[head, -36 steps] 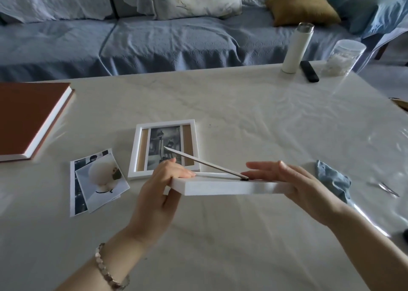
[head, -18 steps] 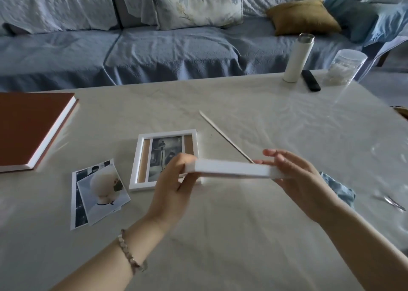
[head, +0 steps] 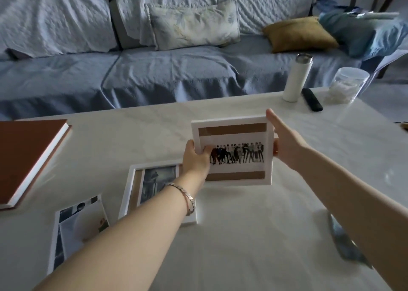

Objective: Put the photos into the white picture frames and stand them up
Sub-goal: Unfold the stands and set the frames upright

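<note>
Hands flanking upright white frame

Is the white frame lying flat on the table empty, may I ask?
No, the flat frame holds a dark photo inside its white border.

Wide bare stretch of desk right under and on this side of the held frame, open on through the middle to the far edge. Left side is crowded: a frame lying flat beneath the left forearm, loose photos near it, a brown book further out. Far right corner carries a white bottle, black remote and clear jar close together. A blue cloth lies by the right forearm.
</note>
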Tool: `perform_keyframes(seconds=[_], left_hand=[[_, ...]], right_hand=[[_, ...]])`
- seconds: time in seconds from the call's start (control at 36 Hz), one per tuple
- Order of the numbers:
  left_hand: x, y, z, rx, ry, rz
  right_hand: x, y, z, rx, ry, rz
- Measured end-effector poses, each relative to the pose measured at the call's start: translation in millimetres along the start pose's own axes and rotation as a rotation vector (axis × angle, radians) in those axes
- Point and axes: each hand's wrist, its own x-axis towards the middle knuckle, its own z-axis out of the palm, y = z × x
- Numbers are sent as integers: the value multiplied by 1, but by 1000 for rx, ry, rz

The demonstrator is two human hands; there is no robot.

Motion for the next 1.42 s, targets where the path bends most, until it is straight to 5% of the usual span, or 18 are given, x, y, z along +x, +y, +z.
perform_keyframes(seconds=[0.36, 0.58, 0.72, 0.86, 1.0, 1.28, 1.42], left_hand=[[4, -12, 4, 222, -80, -59], [-14, -13, -44, 415, -16, 29], [-24, -29, -111, 645, 154, -100], [-35, -47, -151, 507, 97, -389], [-36, -59, -160, 378, 62, -390], [-41, -68, -180, -25, 272, -458], [-66, -63, -198, -179, 146, -406]], right_hand=[[14, 15, -3, -157, 43, 2], [-33, 54, 20, -211, 491, -363], [-76, 83, 74, -506, 125, -336], [-71, 103, 125, -721, -144, -53], [-69, 112, 148, -777, -117, -10], [-90, 119, 133, -429, -29, -93], [-118, 104, 121, -185, -113, -129]])
